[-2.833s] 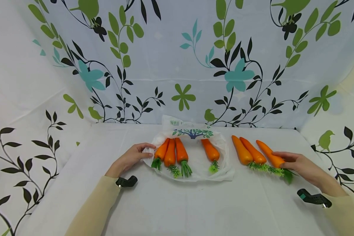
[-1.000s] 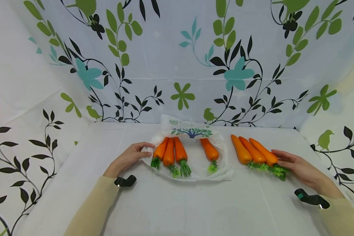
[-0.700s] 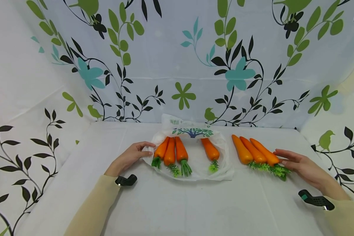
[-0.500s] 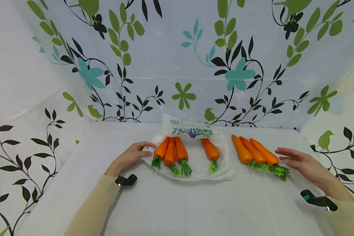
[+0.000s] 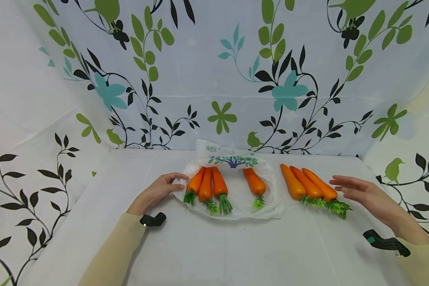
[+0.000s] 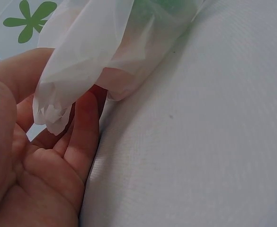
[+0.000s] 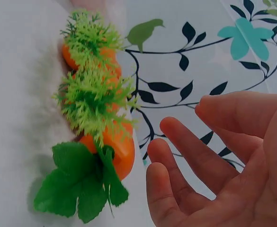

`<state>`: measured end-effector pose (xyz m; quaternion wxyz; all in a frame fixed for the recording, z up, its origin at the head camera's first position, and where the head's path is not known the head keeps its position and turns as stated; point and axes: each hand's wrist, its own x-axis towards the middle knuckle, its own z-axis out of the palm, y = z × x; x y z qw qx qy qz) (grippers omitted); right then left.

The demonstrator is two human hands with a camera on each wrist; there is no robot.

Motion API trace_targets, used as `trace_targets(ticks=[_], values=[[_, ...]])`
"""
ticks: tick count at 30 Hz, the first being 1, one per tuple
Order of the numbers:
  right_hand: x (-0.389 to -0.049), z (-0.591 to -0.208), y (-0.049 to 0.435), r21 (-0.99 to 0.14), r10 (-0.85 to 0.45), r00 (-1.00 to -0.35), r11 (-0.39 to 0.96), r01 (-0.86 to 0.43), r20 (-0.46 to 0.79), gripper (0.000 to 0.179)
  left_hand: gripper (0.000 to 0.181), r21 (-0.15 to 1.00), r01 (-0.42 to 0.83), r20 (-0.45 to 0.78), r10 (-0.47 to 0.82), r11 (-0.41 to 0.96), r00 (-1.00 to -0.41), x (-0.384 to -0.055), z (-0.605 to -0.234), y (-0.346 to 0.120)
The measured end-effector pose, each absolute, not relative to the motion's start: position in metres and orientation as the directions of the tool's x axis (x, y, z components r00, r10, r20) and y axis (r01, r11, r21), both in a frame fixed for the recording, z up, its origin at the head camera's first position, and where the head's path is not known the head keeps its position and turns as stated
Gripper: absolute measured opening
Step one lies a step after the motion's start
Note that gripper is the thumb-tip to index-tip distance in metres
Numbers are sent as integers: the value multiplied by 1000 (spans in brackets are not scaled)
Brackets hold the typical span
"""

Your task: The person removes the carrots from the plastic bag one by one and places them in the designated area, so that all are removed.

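A white plastic bag (image 5: pixel 241 200) lies flat on the surface (image 5: pixel 236 254), its mouth facing the person and its upper layer, printed with a tree (image 5: pixel 233 161), folded back over the narrow tips of the carrots inside. Three bagged carrots (image 5: pixel 205 186) sit close together on the left side, right beside the left hand, and a single bagged carrot (image 5: pixel 254 182) lies apart from them on the right; their green tops point towards the person. The left hand (image 5: pixel 160 191) pinches the left edge of the bag, its film caught between thumb and fingers (image 6: pixel 84 127). To the right of the bag, three loose carrots (image 5: pixel 306 183) lie side by side on the surface, tips pointing away; two have feathery tops, and the one nearest the right hand ends in a broad dark green leaf (image 7: pixel 76 184). The right hand (image 5: pixel 366 196) holds nothing: its fingers (image 7: pixel 159 151) are extended and spread just beside that outermost carrot, with a narrow gap between in the right wrist view. Each wrist wears a black device, left (image 5: pixel 153 220) and right (image 5: pixel 384 243), near beige sleeves (image 5: pixel 116 246). Behind the surface hangs a pale cloth (image 5: pixel 196 71) patterned with leaves, flowers and birds.
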<state>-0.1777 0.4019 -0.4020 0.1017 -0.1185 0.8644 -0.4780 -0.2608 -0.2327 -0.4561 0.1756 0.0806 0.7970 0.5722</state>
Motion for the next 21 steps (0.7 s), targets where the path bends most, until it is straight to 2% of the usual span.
trace_targets(ticks=[5, 13, 21], values=[[-178, -395, 394, -852, -314, -949, 507, -130, -42, 46, 38, 946, -65, -177, 336, 319, -925, -260, -456, -232], [-174, -385, 378, -821, -275, -958, 563, -94, -79, 47, 38, 943, -66, -179, 328, 327, -927, -261, -458, -233], [-172, -375, 354, -798, -294, -952, 592, -112, -85, 48, 39, 940, -74, -188, 325, 333, -927, -261, -456, -233]])
